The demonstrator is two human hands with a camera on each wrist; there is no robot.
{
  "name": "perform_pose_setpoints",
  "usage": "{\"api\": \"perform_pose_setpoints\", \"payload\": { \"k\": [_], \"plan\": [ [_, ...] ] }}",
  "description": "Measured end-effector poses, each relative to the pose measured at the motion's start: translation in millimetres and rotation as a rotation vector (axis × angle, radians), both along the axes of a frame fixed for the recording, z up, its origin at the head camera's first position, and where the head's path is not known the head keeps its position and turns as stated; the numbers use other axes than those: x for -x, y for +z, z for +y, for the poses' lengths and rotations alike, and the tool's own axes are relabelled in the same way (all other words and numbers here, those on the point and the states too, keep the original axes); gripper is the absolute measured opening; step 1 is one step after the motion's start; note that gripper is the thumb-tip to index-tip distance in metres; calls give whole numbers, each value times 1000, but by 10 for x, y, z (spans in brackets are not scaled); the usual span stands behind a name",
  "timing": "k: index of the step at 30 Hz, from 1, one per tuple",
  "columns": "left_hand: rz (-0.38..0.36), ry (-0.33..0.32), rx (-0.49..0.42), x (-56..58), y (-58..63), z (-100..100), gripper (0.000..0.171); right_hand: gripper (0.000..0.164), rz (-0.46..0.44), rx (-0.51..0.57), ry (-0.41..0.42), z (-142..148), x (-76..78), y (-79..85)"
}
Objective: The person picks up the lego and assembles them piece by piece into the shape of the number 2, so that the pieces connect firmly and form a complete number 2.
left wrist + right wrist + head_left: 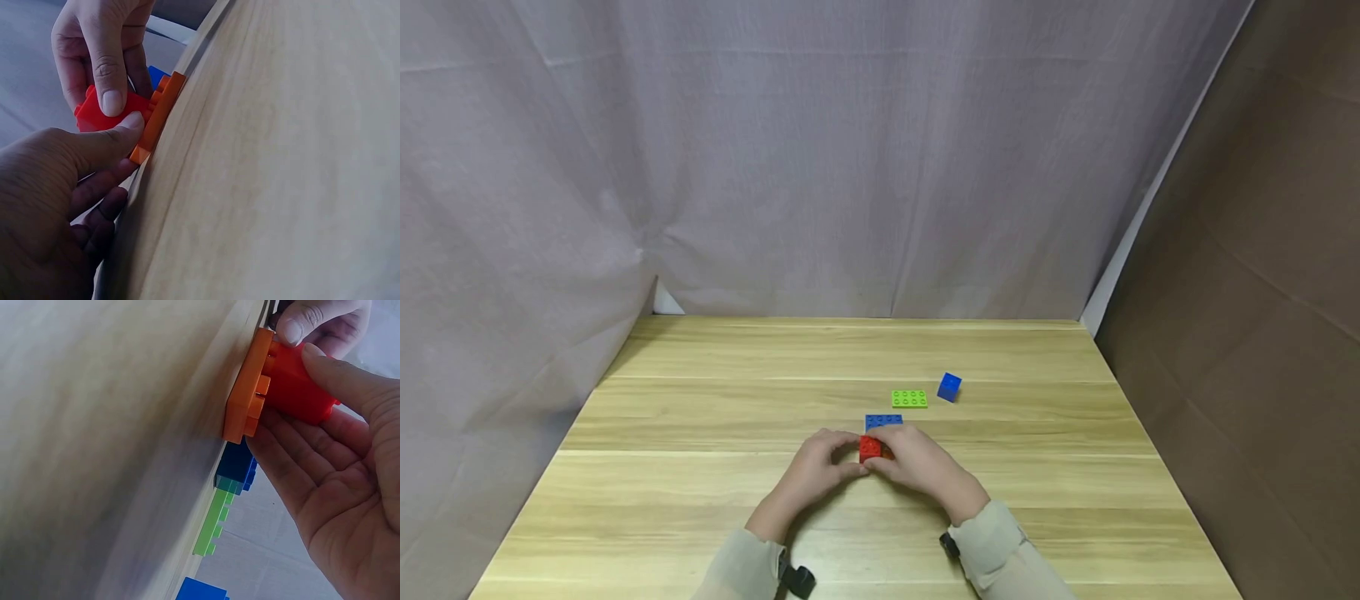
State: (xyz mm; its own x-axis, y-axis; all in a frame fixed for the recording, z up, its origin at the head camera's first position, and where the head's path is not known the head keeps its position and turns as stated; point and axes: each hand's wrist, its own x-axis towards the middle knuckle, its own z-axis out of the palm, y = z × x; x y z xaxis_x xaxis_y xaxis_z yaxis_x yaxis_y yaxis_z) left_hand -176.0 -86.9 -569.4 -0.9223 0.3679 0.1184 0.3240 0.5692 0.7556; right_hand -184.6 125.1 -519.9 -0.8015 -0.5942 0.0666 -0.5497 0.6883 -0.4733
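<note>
My right hand (917,458) grips a red toy brick (294,381) with the thumb on its near side and the fingers round the far side. Below it, close over the wooden table, is a flat orange brick (247,394), its studs facing the red brick. Part of the orange brick's studded top extends to the right, uncovered. My left hand (820,462) pinches the left end of the orange brick, its thumb also overlapping the red brick's lower edge in the left wrist view. Just behind them lies a blue brick (883,421), partly hidden by my right hand in the head view.
A flat light green brick (909,399) lies farther back on the wooden table (700,400). To its right stands a smaller blue brick (949,387), turned at an angle. Grey cloth (775,167) hangs behind the table, with a brown cloth (1247,333) on the right.
</note>
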Motion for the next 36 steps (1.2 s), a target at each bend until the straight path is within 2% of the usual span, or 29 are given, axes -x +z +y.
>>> {"api": "perform_pose_setpoints", "payload": {
  "k": [23,36],
  "plan": [
    [-21,-10,4,-3,28,-12,42,35,-55,35,-12,-10,0,-21],
    [-26,2,-16,6,51,-4,40,33,-93,45,-22,-23,9,25]
  ]
}}
